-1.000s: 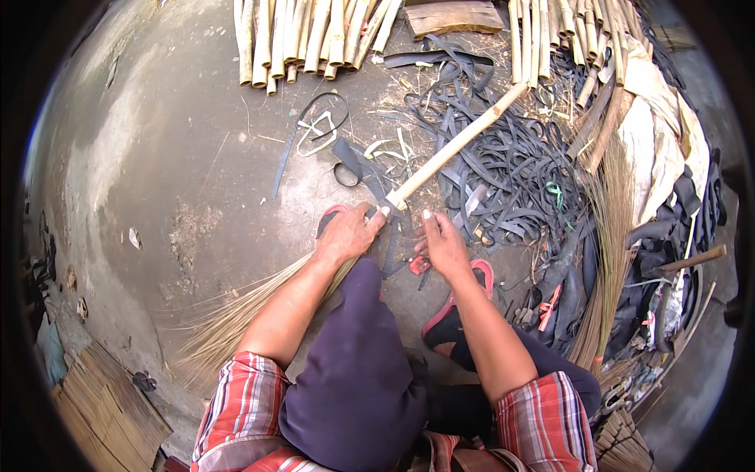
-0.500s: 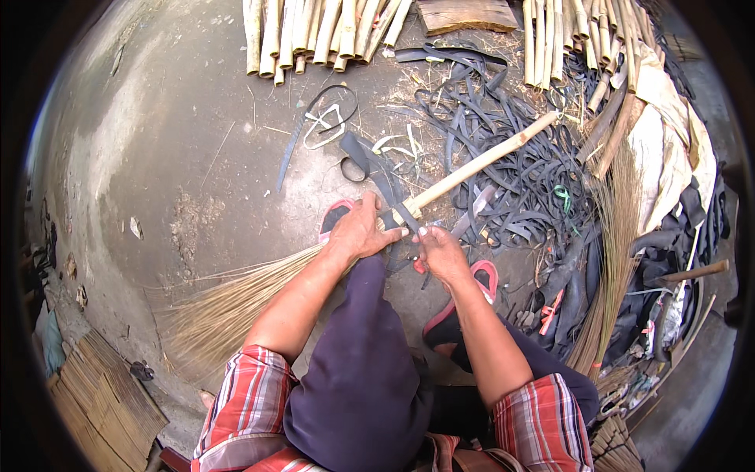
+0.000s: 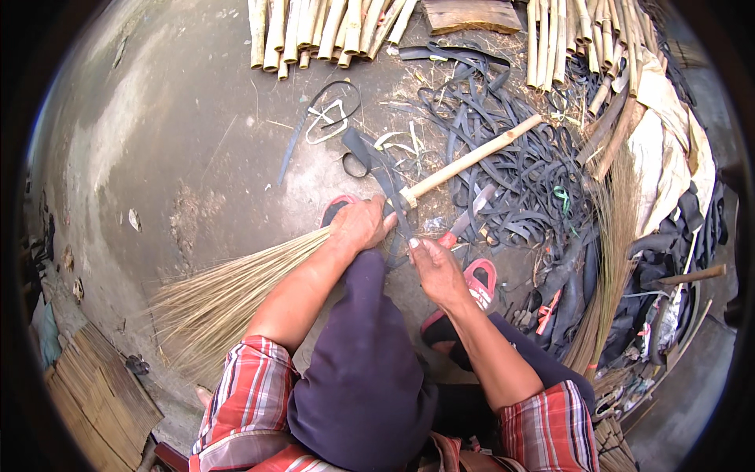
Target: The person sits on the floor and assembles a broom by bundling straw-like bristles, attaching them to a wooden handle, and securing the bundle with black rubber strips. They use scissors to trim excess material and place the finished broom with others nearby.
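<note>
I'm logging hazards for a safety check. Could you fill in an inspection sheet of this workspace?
Surface: grey floor, stained and marked
Job's things: straw bundle, pale stick roughly in line with it, black strip at the join
Clutter: heap of black strips; red-handled knife, blade pointing away from the wearer
Hands: left hand grips the bundle near the join; right hand pinches the black strip
Cables: nothing seen
Surroundings: bamboo sticks, wooden board, pale sheet
</note>
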`<move>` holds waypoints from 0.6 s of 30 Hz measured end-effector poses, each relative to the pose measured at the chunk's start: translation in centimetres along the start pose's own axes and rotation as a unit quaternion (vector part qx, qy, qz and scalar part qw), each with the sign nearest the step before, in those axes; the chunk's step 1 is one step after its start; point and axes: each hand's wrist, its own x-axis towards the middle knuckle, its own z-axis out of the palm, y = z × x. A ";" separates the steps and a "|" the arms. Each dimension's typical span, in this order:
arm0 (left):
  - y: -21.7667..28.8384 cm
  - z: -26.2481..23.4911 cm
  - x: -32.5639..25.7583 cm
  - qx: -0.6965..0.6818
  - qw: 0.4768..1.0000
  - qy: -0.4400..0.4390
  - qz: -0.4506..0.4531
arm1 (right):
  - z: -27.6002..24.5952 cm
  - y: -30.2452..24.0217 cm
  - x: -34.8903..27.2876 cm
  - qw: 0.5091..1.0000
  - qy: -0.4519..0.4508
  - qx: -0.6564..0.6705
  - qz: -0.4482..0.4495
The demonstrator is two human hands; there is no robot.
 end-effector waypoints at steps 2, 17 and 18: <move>-0.2 -0.5 0.3 -0.018 1.000 -0.012 -0.001 | -0.8 -0.5 -2.4 0.999 -0.011 -0.025 -0.024; -0.1 -3.9 -2.9 -0.611 0.692 -0.385 -0.001 | -4.2 4.6 4.1 0.975 -0.038 -0.168 -0.137; -0.1 -3.8 -3.0 -0.642 0.637 -0.427 -0.017 | -4.1 4.1 4.7 0.968 -0.032 -0.174 -0.175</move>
